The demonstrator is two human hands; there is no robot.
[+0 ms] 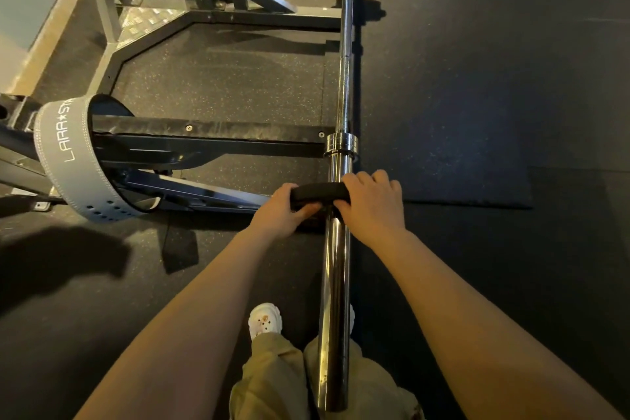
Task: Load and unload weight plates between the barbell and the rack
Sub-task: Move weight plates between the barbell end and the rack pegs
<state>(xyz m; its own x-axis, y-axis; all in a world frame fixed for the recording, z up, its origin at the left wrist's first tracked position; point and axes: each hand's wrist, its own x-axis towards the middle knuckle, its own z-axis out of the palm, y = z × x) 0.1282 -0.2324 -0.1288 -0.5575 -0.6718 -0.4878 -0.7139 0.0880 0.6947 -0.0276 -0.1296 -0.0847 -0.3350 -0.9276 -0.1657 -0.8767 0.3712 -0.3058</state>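
A chrome barbell (335,283) runs away from me, resting on the black arm of the rack (211,138). A small black weight plate (317,193) sits edge-up on the barbell's sleeve, a little short of the collar (341,144). My left hand (281,211) grips the plate's left edge, fingers curled under it. My right hand (371,203) grips its right edge from above. The plate's lower part is hidden behind the sleeve and my hands.
A grey lifting belt (68,160) is looped round the rack's arm at the left. The rack's base frame (218,17) lies on the dark rubber floor further back. My legs and a white shoe (265,319) stand under the sleeve's near end.
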